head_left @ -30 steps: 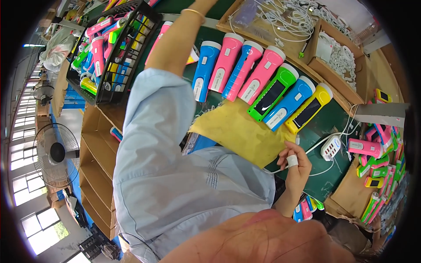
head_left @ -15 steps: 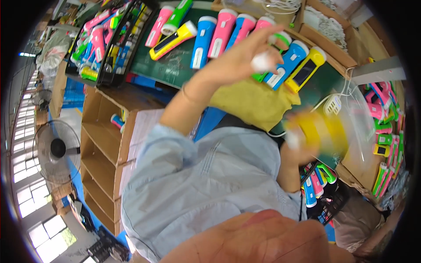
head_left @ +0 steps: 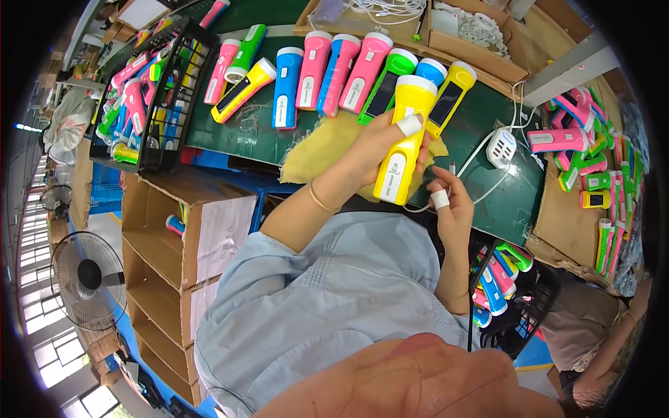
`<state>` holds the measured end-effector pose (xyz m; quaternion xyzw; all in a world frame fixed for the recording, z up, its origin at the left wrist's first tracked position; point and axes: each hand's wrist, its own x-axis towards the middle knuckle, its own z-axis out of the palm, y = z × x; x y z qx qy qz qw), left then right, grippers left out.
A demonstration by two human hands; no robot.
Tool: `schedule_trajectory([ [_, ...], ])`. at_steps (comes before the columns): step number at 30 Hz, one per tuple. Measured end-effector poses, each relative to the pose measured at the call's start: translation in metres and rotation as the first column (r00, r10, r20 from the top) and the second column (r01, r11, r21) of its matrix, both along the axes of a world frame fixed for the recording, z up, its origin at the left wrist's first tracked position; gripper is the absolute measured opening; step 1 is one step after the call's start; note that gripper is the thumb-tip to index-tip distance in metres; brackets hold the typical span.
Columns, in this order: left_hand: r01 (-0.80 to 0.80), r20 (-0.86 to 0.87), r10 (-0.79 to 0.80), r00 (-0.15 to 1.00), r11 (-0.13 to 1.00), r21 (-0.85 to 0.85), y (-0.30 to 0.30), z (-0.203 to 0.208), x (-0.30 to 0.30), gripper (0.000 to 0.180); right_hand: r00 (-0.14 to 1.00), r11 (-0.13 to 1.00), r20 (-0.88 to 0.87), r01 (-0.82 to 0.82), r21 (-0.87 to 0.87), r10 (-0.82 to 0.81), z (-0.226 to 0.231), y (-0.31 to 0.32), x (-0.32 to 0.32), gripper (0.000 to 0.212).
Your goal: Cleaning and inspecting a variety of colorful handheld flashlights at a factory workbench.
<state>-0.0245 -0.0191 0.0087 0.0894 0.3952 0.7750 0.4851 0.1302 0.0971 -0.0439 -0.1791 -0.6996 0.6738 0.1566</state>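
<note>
My left hand (head_left: 376,145) is wrapped round a yellow flashlight (head_left: 396,167) with a white rim, held tilted above a yellow cloth (head_left: 324,148). White tape covers its thumb. Just right of the flashlight's lower end, my right hand (head_left: 453,209) has its fingertips pinched at the small plug (head_left: 452,168) of a white charging cable. One of its fingers is taped too. Beyond both hands stands a row of flashlights, among them a blue one (head_left: 286,87), a pink one (head_left: 367,73) and another yellow one (head_left: 451,97) with a dark panel.
A white multi-port charger (head_left: 501,148) lies on the green table (head_left: 244,139). Black crates of flashlights stand at left (head_left: 150,139) and lower right (head_left: 533,317). Cardboard shelves (head_left: 159,258) are at left; more flashlights (head_left: 557,139) lie in a box at right. A person's arm (head_left: 620,348) shows lower right.
The yellow flashlight, a blur near my right hand before, is now in my left hand. My left hand has come down from the row, and my right hand has moved to the cable plug.
</note>
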Motion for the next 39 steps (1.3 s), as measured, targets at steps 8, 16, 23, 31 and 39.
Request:
schedule_trajectory([
  [8,0.082,0.202,-0.089,0.975,0.996,0.044,0.013,0.003,-0.012,0.044,0.984,0.983,0.015,0.177,-0.058,-0.176,0.016,-0.006,-0.003,0.037],
  [16,-0.076,-0.274,0.034,0.961,0.986,-0.146,0.023,0.012,-0.034,0.028,1.000,0.981,0.012,-0.022,-0.193,0.024,0.027,0.019,-0.007,0.024],
  [23,-0.273,-0.614,0.088,0.784,0.938,-0.214,0.020,0.041,-0.051,0.030,0.992,0.956,-0.090,-0.106,-0.274,0.084,0.028,0.024,-0.008,0.016],
  [31,-0.413,-0.959,-0.022,0.283,0.899,-0.142,0.012,0.034,-0.062,0.056,0.983,0.914,-0.170,-0.137,-0.382,0.076,0.033,0.030,-0.018,0.016],
  [39,-0.759,-0.991,-0.130,-0.026,0.647,-0.066,0.026,0.023,-0.066,0.066,0.993,0.978,-0.111,0.007,-0.209,-0.031,0.035,0.025,-0.043,0.017],
])
